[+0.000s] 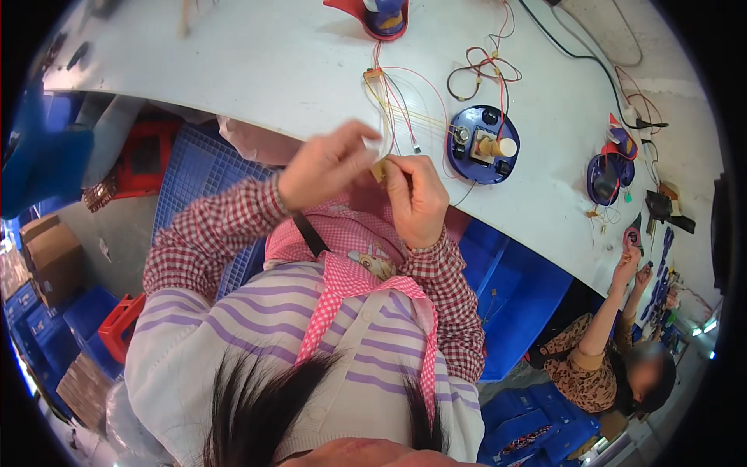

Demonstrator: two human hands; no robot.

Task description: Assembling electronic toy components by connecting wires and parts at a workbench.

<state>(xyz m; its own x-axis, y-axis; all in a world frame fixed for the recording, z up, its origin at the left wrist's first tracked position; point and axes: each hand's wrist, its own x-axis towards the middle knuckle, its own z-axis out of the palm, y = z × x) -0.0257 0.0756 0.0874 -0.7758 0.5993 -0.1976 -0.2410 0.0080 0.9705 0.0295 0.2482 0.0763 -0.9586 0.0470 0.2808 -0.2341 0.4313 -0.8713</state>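
My right hand (420, 201) is closed, its thumb and fingers pinching a small yellowish piece (379, 170) at the table's near edge. Close beside it is my left hand (331, 165), fingers bent and smeared by motion. Something whitish shows at its fingertips, too blurred to name. Thin red, black and yellow wires (395, 101) run from a small tan circuit board (374, 75) toward my hands. Right of them lies a round dark-blue plastic base (484, 145) with a cream cylindrical part, a round metal part and wires on it.
A red-and-blue plastic shell (381, 19) stands farther back on the white table (257, 58). Coiled wires (482, 70) lie behind the base. To the right is another blue assembly (605, 179), near a co-worker's hands (626, 268). Blue crates (506, 288) stand below the table.
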